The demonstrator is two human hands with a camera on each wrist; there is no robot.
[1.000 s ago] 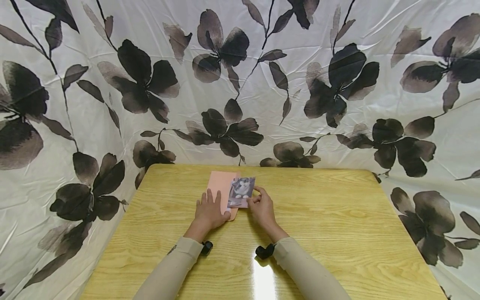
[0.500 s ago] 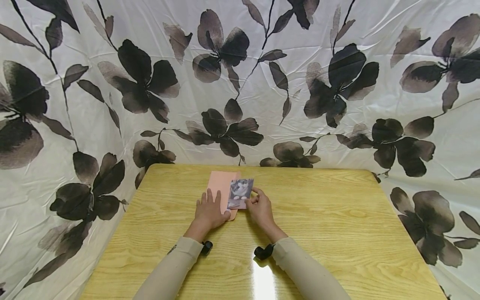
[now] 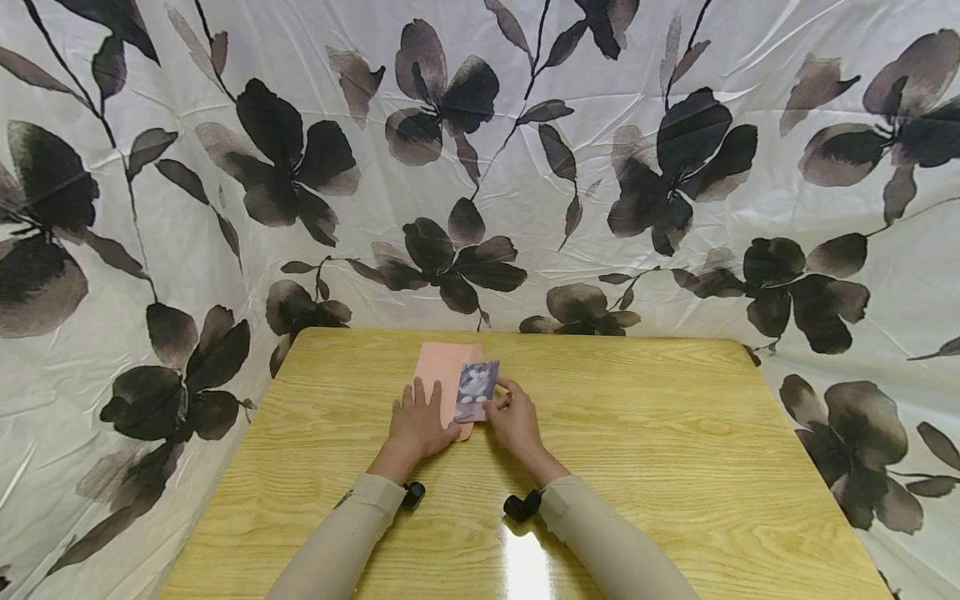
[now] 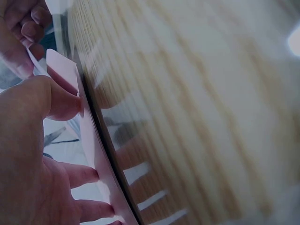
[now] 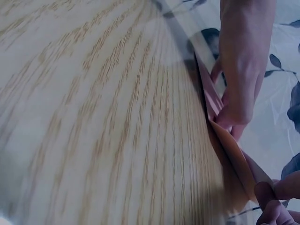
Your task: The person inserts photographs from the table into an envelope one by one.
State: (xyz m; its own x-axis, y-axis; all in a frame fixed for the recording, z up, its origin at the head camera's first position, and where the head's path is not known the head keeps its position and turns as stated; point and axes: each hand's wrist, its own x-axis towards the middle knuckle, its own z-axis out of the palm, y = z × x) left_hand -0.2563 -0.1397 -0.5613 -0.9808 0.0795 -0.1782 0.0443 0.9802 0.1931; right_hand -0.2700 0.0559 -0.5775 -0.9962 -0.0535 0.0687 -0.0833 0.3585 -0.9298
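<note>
A pink envelope [image 3: 437,362] lies flat on the table, its unfolded flap [image 4: 62,72] standing up slightly in the left wrist view. My left hand [image 3: 420,427] rests spread on the envelope, fingers straight, thumb near the opening at its right side. A photo print of a cat [image 3: 476,387] overlaps the envelope's right part and flap, tilted a little, with its left part tucked in at the opening. My right hand [image 3: 516,421] pinches the photo's right edge between thumb and fingers. In the right wrist view, the pinching fingertips [image 5: 267,194] show at the lower right corner.
A glossy wood-grain table [image 3: 637,433] spreads around both hands. Behind it and at both sides hangs a white cloth [image 3: 555,275] with dark flower prints. A small black wrist camera [image 3: 522,506] sits at the right cuff, another black camera [image 3: 413,495] at the left.
The right hand has moved left with the cat photo, and a narrower part of the photo now shows beside the envelope's opening. The left hand and envelope have stayed in place.
</note>
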